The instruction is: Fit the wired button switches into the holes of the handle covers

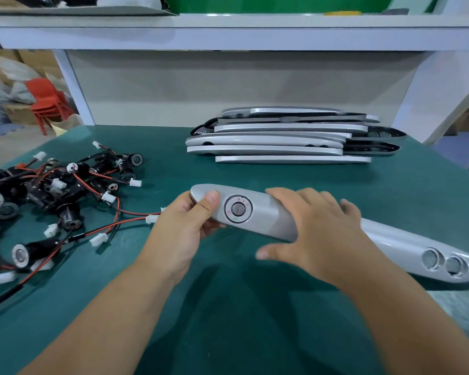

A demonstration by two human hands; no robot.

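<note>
Centre of frame: left hand (184,228) curled round the rounded left end of a long silver handle cover (266,220), thumb flat on the top face, fingers wrapped underneath. Forearm entering from the lower left.

Right of centre: right hand (317,234) laid across the middle of the same handle cover, fingers straight and spread, thumb held out clear below; nothing clasped, outline blurred. Forearm entering from the lower right.

Just beside the left thumb: one button switch (238,208) seated in a hole of the handle cover, round, dark metal centre inside a pale ring. Small red and green marks on the ring, too small to read.

Lower right: far end of the handle cover resting on the green table mat (255,320), with two round recessed holes (441,262) side by side. Smooth, glossy, tapered plastic shell.

Left edge: loose heap of wired button switches (52,196), black barrels, red and black leads, white plug connectors.

Upper centre: stack of handle covers (282,136), silver, some black-backed.

Upper left: red plastic chairs (46,101), stacked.
</note>
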